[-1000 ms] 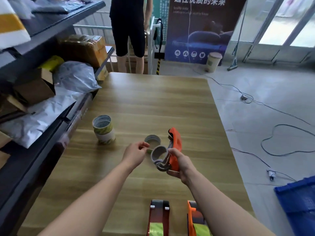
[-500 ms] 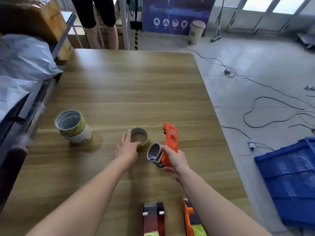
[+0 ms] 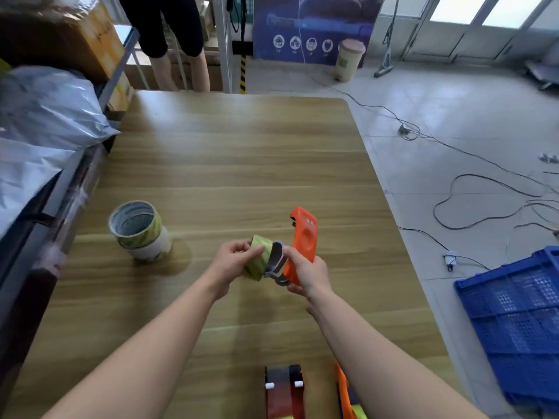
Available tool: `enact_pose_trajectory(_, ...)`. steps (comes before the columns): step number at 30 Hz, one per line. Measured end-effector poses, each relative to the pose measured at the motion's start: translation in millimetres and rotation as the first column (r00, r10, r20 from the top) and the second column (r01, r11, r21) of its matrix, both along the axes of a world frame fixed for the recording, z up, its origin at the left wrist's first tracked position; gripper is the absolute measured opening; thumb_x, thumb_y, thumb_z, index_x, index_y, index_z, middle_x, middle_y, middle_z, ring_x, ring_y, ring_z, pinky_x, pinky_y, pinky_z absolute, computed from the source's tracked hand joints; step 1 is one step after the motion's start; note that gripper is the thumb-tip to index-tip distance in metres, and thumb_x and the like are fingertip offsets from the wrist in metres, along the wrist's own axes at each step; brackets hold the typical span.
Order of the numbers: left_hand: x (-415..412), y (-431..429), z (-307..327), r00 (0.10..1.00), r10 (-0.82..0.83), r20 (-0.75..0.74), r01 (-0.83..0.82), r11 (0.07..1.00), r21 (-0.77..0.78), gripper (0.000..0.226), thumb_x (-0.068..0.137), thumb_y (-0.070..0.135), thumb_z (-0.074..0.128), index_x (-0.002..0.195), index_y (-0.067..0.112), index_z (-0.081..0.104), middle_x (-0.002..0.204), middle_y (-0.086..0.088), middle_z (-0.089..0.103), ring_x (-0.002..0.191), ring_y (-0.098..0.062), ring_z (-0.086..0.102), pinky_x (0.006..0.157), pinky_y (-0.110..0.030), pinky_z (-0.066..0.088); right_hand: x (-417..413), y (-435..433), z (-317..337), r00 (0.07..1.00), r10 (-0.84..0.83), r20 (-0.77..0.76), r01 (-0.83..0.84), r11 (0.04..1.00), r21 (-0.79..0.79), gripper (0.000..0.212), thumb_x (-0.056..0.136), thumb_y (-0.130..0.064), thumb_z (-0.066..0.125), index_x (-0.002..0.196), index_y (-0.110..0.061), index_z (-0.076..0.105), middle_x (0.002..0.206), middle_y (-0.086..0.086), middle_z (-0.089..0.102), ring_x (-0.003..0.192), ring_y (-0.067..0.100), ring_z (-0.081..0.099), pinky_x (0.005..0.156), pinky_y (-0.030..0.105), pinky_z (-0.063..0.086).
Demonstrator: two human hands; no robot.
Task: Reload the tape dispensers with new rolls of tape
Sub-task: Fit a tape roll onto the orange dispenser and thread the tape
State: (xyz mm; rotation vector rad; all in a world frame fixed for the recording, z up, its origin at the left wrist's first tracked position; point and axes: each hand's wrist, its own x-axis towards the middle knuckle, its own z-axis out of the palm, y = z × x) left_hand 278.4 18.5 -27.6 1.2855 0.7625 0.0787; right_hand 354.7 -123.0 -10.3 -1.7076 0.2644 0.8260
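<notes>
My right hand [image 3: 305, 272] grips an orange tape dispenser [image 3: 303, 240] above the wooden table [image 3: 230, 164], its grey hub [image 3: 276, 260] facing left. My left hand [image 3: 234, 260] holds a yellow-green roll of tape [image 3: 257, 261] with thumb and fingers curled round it, pressed against the hub. A stack of two more rolls [image 3: 140, 229] stands on the table to the left. A dark red dispenser [image 3: 284, 391] and another orange dispenser [image 3: 346, 397] lie at the near edge, partly hidden by my right forearm.
A shelf with grey plastic bags [image 3: 45, 116] and a cardboard box [image 3: 60, 34] runs along the left. A person's legs [image 3: 178, 55] stand beyond the table's far end. A blue crate [image 3: 514, 322] and cables [image 3: 484, 195] lie on the floor at right.
My left hand picked the roll of tape up off the table and brought it against the hub of the dispenser. The dispenser stayed in my right hand.
</notes>
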Motion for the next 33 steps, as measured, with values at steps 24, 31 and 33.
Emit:
enact_pose_trajectory(24, -46.6, -45.0, 87.8, 0.966, -0.251, 0.058, 0.233, 0.947, 0.221, 0.077, 0.076, 0.009, 0.078, 0.142, 0.018, 0.039, 0.134, -0.004, 0.053, 0.124, -0.017, 0.049, 0.103, -0.034, 0.043, -35.5, -32.5, 88.6, 0.975, 0.212, 0.061, -0.218, 0.967, 0.13, 0.025, 0.076, -0.03, 0.074, 0.091, -0.012, 0.066, 0.085, 0.01, 0.07, 0.072, 0.023, 0.067, 0.062, 0.034, 0.057)
enact_pose_trajectory(31, -66.6, -66.8, 103.4, 0.948, -0.318, 0.005, 0.308, 0.92, 0.242, 0.093, 0.067, 0.009, 0.083, 0.145, 0.016, 0.033, 0.135, -0.006, 0.05, 0.119, -0.019, 0.052, 0.092, -0.029, 0.049, -44.8, -52.3, 98.3, 0.973, 0.229, -0.014, -0.221, 0.951, 0.216, 0.033, 0.076, -0.029, 0.076, 0.098, -0.007, 0.065, 0.089, 0.013, 0.071, 0.078, 0.025, 0.068, 0.071, 0.036, 0.056)
enact_pose_trajectory(33, -73.6, -75.3, 109.9, 0.943, -0.331, 0.018, 0.316, 0.915, 0.253, 0.091, 0.057, 0.03, 0.085, 0.138, 0.025, 0.043, 0.126, -0.004, 0.058, 0.114, -0.02, 0.057, 0.089, -0.033, 0.052, -50.5, -57.0, 104.1, 0.97, 0.232, -0.072, -0.204, 0.938, 0.282, 0.044, 0.075, -0.026, 0.077, 0.109, -0.002, 0.063, 0.099, 0.019, 0.072, 0.086, 0.032, 0.069, 0.077, 0.041, 0.056)
